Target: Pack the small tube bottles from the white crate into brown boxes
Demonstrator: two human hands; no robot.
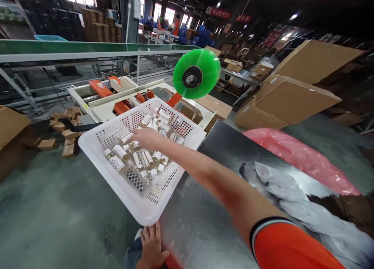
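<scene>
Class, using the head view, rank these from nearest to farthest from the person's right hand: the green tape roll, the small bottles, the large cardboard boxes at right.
1. Small bottles: under the right hand, inside the white basket.
2. Green tape roll: beyond, up right.
3. Large cardboard boxes: far right.

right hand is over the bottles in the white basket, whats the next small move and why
Probably lower and close the right hand on one small bottle beneath it. The hand hovers over the pile with fingers spread and seems to hold nothing, while the left hand rests at the white basket near rim, likely steadying it.
</scene>
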